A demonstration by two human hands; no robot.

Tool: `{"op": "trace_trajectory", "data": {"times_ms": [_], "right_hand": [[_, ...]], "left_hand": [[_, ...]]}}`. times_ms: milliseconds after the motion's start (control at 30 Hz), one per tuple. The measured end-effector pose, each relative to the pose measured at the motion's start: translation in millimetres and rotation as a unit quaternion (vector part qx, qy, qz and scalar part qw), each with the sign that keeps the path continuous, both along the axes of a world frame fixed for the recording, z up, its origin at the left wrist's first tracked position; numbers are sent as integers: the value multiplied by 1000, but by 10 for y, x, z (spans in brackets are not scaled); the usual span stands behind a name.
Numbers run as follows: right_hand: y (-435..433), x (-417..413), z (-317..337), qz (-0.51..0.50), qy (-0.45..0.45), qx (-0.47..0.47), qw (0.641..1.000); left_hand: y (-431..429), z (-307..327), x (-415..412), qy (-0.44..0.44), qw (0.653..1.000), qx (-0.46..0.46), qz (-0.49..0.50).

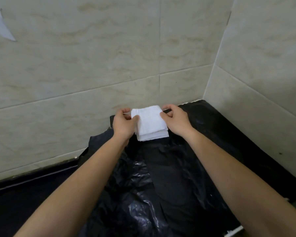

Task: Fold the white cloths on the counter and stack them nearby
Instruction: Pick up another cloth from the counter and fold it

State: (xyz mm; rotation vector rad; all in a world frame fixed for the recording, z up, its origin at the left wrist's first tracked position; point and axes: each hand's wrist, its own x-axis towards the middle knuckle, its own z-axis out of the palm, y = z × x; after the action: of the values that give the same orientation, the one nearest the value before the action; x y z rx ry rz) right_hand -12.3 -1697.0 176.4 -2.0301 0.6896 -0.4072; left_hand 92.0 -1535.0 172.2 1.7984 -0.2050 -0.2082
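Together, left hand (124, 123) and right hand (175, 121) pinch cloths (150, 124).

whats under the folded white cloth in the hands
Under the top folded white cloth, more folded white layers peek out, lying on crumpled black plastic sheeting. How many cloths are stacked is covered.

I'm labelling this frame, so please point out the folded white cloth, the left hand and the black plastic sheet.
folded white cloth (149, 123), head view, middle of its top layer.
left hand (124, 124), head view, back of the hand.
black plastic sheet (169, 177), head view, a wrinkled bare part between the forearms.
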Motion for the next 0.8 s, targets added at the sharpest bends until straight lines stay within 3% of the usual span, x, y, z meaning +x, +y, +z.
{"op": "trace_trajectory", "data": {"times_ms": [133, 300, 400, 467, 567, 633, 800], "right_hand": [[9, -33, -288, 71, 50, -163, 983], [53, -48, -336, 79, 54, -217, 971], [89, -74, -286, 95, 83, -257, 958], [96, -86, -258, 105, 95, -319, 937], [79, -78, -250, 103, 136, -439, 882], [42, -50, -275, 97, 175, -450, 870], [-63, -34, -356, 83, 241, -407, 877]], "left_hand": [[-30, -285, -20, -12, 998, 52, 20], [3, -361, -35, -40, 995, 86, 5], [38, -349, -94, -108, 987, 120, -11], [94, -334, -122, -194, 969, 150, -25], [179, -314, -96, -333, 890, 293, -108], [191, -318, -58, -315, 855, 376, -168], [134, -361, -11, -234, 841, 423, -244]]}}
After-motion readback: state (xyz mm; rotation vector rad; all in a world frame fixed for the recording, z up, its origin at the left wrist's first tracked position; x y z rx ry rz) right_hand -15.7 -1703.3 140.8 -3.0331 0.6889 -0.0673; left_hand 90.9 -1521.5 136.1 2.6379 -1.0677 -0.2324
